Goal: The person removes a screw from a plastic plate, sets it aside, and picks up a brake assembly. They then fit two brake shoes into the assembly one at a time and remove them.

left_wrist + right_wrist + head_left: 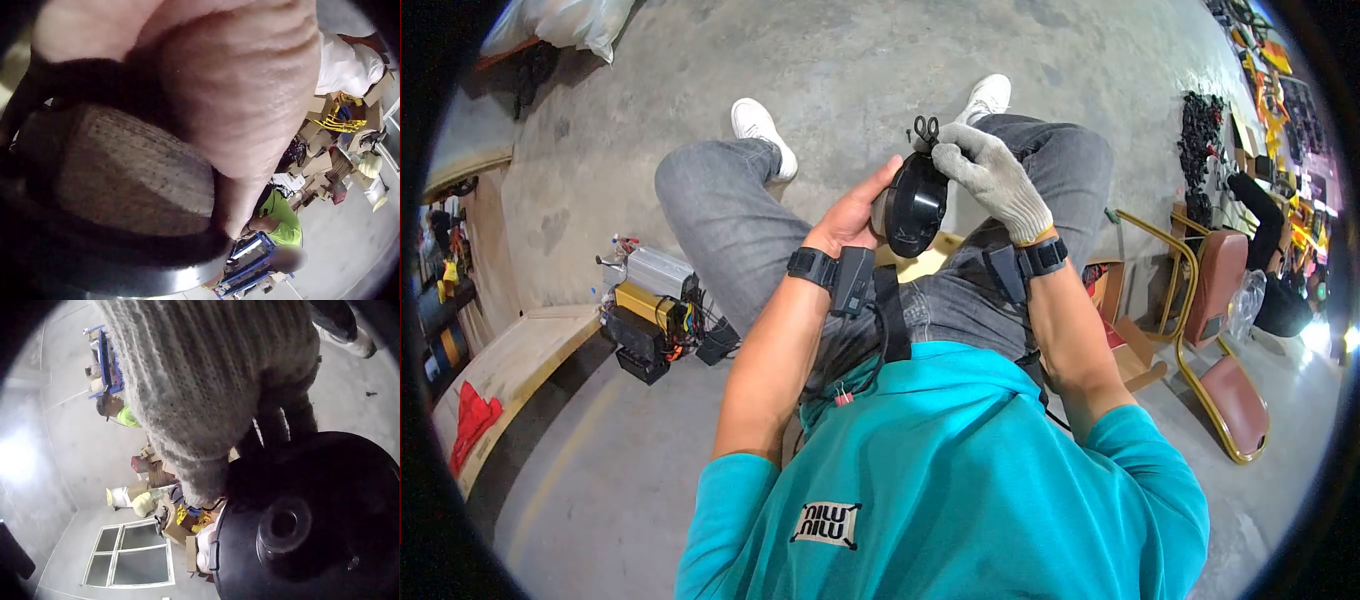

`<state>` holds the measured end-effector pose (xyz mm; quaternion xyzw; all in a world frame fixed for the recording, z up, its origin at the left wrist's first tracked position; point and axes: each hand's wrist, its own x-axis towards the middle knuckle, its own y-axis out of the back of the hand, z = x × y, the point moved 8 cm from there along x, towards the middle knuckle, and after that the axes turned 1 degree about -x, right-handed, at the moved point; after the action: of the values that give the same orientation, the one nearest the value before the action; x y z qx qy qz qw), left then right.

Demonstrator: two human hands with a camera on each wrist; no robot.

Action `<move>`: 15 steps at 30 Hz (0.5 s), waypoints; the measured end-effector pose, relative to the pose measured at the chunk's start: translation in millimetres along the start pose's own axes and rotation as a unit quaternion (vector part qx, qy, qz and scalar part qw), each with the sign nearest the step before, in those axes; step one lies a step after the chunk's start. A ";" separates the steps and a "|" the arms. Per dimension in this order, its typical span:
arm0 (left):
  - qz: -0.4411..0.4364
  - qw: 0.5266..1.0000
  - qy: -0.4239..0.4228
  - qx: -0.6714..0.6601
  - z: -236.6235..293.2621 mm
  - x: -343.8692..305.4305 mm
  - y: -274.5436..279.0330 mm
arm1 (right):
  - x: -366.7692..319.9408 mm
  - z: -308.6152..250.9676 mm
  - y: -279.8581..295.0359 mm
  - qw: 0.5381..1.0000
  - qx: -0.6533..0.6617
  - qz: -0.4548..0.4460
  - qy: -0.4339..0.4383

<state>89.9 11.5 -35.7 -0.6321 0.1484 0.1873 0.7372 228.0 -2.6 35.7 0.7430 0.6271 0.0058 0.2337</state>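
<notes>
A black round housing [918, 205], domed and glossy on one side, is held above the lap in the head view. My bare left hand [850, 215] grips it from the left, thumb along its upper edge. In the left wrist view, a brown-grey rough panel [144, 169] sits inside its black rim [150, 275]. My right hand [995, 180], in a knitted glove, holds the housing's upper edge with curled fingers. A raised round collar [284, 525] stands on the black face in the right wrist view. Black loops [925, 128], resembling scissors handles, show beside the gloved fingertips.
Left of the legs sits a yellow and silver machine [650, 300] with wires, near a wooden bench [520, 350] bearing a red cloth [473, 425]. A brown-padded chair [1215, 260] and an open cardboard box [1135, 355] stand at right. A small dark piece [371, 394] lies on the floor.
</notes>
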 end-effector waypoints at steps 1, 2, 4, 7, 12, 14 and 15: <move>-0.002 1.000 0.000 -0.003 0.3 -0.4 -0.4 | -0.5 -1.9 1.2 1.000 -0.004 0.007 0.005; -0.002 1.000 -0.001 -0.003 0.8 -0.1 -0.7 | -0.9 -4.2 2.2 1.000 -0.009 0.013 0.010; 0.009 1.000 0.001 -0.006 -0.5 1.3 -1.4 | -3.3 -11.5 2.5 1.000 -0.001 0.010 0.008; -0.006 1.000 0.011 -0.009 -8.3 7.9 1.0 | -6.0 -16.0 -5.9 0.998 -0.008 0.044 0.033; 0.005 1.000 0.010 -0.001 -6.4 8.7 -5.7 | -12.5 -19.6 -3.8 0.986 -0.062 0.148 0.053; 0.005 1.000 0.011 -0.004 -6.4 10.4 -6.7 | -12.5 -19.8 -2.9 0.981 -0.070 0.173 0.063; 0.007 1.000 0.011 -0.005 -6.4 10.6 -6.4 | -11.0 -15.8 -3.2 0.982 -0.075 0.167 0.036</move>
<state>102.4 5.3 -35.9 -0.6365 0.1597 0.1860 0.7313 217.8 -7.2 51.8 0.8168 0.5000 0.1184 0.2624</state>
